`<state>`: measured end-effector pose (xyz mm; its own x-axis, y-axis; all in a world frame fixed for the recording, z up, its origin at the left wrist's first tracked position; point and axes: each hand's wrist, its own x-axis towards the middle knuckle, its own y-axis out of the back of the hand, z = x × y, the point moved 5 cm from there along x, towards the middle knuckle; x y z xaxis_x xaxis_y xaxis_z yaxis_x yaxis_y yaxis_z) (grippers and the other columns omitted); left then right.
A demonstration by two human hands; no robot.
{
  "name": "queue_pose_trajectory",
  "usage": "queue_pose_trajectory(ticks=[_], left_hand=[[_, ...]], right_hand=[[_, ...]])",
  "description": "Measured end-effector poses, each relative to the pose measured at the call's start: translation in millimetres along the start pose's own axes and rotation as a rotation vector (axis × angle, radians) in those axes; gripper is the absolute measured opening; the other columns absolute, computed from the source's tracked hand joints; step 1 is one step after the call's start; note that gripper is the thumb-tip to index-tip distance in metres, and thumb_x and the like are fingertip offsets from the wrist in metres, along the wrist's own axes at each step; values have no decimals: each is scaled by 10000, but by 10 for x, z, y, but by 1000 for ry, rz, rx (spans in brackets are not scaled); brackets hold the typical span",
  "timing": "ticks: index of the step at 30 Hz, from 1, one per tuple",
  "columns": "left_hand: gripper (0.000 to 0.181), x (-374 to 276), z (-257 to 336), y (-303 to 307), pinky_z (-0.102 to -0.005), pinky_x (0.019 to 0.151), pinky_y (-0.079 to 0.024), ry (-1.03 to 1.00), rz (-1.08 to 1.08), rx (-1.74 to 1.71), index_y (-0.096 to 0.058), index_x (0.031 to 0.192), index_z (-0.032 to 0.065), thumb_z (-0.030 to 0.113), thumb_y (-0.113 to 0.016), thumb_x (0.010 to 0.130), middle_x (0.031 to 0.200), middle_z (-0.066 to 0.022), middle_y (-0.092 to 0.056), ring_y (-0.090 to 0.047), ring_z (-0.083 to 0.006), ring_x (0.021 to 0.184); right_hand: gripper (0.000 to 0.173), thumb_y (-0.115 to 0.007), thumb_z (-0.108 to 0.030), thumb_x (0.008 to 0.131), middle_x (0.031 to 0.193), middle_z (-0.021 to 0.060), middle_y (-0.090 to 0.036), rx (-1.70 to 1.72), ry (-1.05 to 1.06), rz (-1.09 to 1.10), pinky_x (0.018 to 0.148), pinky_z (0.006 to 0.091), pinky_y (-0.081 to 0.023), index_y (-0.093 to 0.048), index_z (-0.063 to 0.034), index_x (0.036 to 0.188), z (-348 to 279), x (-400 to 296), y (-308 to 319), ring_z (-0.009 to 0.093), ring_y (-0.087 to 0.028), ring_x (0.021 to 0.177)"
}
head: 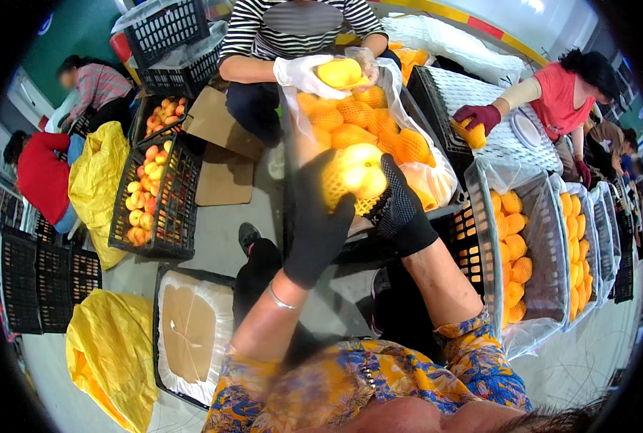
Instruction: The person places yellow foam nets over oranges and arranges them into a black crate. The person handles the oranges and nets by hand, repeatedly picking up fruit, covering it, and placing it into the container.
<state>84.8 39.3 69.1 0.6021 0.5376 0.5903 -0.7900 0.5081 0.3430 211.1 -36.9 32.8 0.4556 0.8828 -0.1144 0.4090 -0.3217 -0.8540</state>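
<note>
Both my hands wear black knit gloves and hold one pale yellow fruit (362, 169) between them, above the near part of a lined crate. A yellow foam net (335, 181) covers its left side and lower edge, while the rest of its skin shows. My left hand (321, 211) grips it from the left, with the thumb in front. My right hand (405, 214) holds it and the net's edge from the right. Below lie several fruits in orange-yellow foam nets (348, 135), in a crate lined with clear plastic film (443, 178).
Opposite, a person in white gloves (302, 73) holds a yellow fruit over the same crate. Lined crates of netted fruit (540, 260) stand right; a crate of bare fruit (178, 200), yellow sacks (110, 346) and a covered crate (156, 325) stand left. Co-workers sit on both sides.
</note>
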Motion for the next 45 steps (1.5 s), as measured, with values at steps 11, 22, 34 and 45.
queue_pose_trajectory(ticks=[11,22,34,45], left_hand=[[283,-13,-405,64,-318,888,-486,212,157,-198,-561,1196,23,-10,-620,921,1116,-100,-595,-588,-191,975],[208,99,-216,173,-270,861,-464,297,89,-381,-557,1169,27,35,-614,970,1050,-34,-560,-545,-126,955],[202,-91,391,89,-360,886,-479,116,43,-161,-588,1112,-17,52,-645,930,1121,-140,-596,-587,-231,1047],[599,-17,-165,-227,-351,1084,-438,422,-20,-861,-348,1483,11,102,-640,967,1407,-147,-478,-503,-238,1286]], right_hand=[[692,-827,-150,802,1308,145,-539,-1210,787,-86,1055,372,-436,-463,-15,1375,-315,-217,-262,271,-542,1214],[743,-853,-148,736,1350,187,-566,-1461,1009,-10,1029,402,-469,-490,-18,1371,-377,-392,-428,331,-585,1217],[590,-744,-119,758,1264,204,-614,-1911,1230,-85,1044,464,-443,-570,-2,1310,-362,-473,-625,410,-571,1176],[637,-765,-56,761,1308,194,-564,-1869,1082,-109,1047,448,-423,-524,-13,1350,-206,-468,-686,376,-540,1183]])
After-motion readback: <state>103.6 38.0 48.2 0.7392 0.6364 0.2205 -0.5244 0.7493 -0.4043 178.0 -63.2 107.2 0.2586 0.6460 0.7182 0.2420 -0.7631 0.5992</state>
